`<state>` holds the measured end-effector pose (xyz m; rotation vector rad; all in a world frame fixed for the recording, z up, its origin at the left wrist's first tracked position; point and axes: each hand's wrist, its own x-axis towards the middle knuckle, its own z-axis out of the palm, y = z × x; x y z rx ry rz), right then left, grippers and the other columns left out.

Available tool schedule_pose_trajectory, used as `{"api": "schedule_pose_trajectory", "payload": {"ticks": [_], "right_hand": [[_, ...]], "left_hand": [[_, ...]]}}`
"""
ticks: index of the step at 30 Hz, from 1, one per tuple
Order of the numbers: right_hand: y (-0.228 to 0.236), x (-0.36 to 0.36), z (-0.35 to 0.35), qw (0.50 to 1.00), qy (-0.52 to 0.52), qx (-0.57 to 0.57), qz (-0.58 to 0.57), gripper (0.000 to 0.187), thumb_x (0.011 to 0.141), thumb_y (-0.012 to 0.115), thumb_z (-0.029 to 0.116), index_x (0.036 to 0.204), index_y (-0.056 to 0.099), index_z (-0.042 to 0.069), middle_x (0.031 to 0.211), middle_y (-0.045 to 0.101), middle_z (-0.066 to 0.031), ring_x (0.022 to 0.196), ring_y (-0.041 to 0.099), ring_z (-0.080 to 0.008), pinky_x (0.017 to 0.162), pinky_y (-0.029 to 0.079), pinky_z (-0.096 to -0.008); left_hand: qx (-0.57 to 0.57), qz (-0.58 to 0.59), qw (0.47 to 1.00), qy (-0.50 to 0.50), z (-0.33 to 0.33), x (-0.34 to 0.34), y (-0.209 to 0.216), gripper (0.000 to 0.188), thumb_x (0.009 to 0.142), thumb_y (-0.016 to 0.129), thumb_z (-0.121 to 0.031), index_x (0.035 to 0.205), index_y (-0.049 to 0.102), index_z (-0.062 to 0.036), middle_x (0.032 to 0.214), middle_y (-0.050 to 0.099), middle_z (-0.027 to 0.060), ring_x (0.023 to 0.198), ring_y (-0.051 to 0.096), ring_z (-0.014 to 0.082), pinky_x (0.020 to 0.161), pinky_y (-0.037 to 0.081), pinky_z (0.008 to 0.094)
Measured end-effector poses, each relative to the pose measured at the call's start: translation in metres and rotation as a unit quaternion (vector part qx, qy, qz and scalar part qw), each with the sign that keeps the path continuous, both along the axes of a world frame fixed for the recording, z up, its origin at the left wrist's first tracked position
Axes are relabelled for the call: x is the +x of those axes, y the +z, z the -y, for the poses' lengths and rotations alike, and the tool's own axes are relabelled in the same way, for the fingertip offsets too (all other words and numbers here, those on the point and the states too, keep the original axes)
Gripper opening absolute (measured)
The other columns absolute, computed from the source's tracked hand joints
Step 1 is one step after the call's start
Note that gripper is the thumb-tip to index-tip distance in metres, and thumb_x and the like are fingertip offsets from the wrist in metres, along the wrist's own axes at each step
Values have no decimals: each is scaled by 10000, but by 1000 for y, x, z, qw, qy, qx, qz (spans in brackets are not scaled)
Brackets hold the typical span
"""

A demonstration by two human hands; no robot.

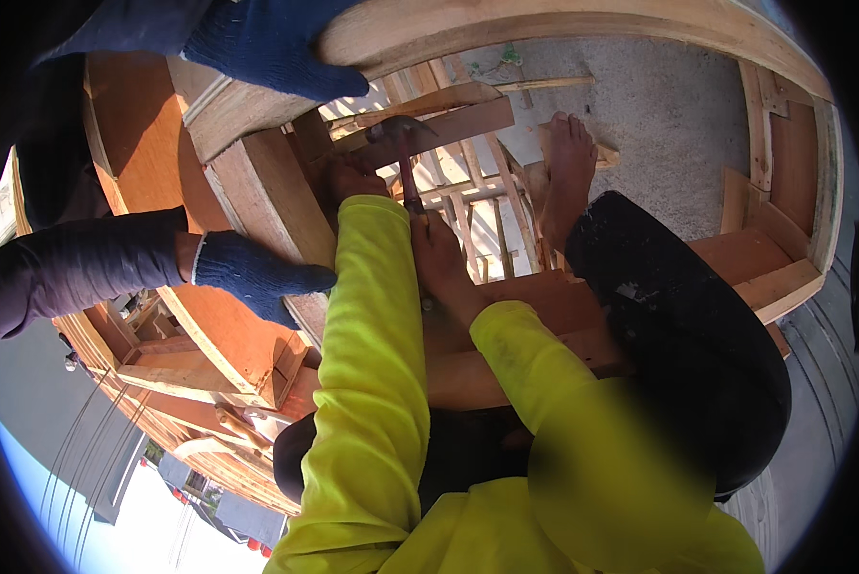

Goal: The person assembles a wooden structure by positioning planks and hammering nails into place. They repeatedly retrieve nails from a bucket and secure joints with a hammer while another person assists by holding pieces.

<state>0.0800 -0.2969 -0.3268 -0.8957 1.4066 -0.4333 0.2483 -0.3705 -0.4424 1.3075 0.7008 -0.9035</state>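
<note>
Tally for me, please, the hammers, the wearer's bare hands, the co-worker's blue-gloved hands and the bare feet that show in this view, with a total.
Hammers: 1, the hammer
Bare hands: 2, the left hand and the right hand
Blue-gloved hands: 2, the upper glove and the lower glove
Bare feet: 1, the bare foot
Total: 6

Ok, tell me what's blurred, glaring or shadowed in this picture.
Head view: the right sleeve blurs at its upper part; the lower-left background burns out white; the hammer sits in shade, sunlight striping the wooden strips beyond; black corners mark the fisheye's round edge.
</note>
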Motion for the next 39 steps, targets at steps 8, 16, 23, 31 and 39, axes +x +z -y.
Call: {"api": "schedule_pose_trajectory", "payload": {"ticks": [8,16,23,31,39], "right_hand": [[-2,9,19,998,51,-22,33,384,1066,457,347,1070,547,-26,844,653,-215,779,649,-370,710,492,-455],[15,17,1,994,94,11,56,425,1039,499,382,1077,562,-37,881,689,-269,860,696,-434,731,532,-505],[20,6,20,960,-262,40,85,358,1058,493,340,1040,524,-16,674,596,-102,593,624,-234,560,488,-391],[45,17,27,975,-114,131,139,335,1065,483,376,994,466,49,643,536,-40,430,537,-153,400,454,-321],[-1,28,-2,995,-56,-60,48,395,1049,483,381,1096,512,-10,734,608,-150,496,627,-203,426,492,-351]], "left_hand": [[-60,57,994,-71,-1,17,-28,198,1017,553,-321,1129,604,-166,1053,643,12,929,589,106,828,474,299],[61,225,914,-333,-28,40,-12,436,984,576,-315,1369,542,-113,1257,645,50,1105,610,156,977,421,335],[230,169,924,-253,-26,-95,174,312,951,581,-177,1143,654,57,1228,653,130,1012,639,195,852,506,319],[338,618,668,-238,-79,-129,304,452,888,704,-199,1246,567,39,1204,599,191,1071,595,287,938,486,414],[430,530,636,-358,-90,-106,256,903,881,640,-358,1471,201,165,1388,424,377,1286,441,524,1100,348,535]]}}
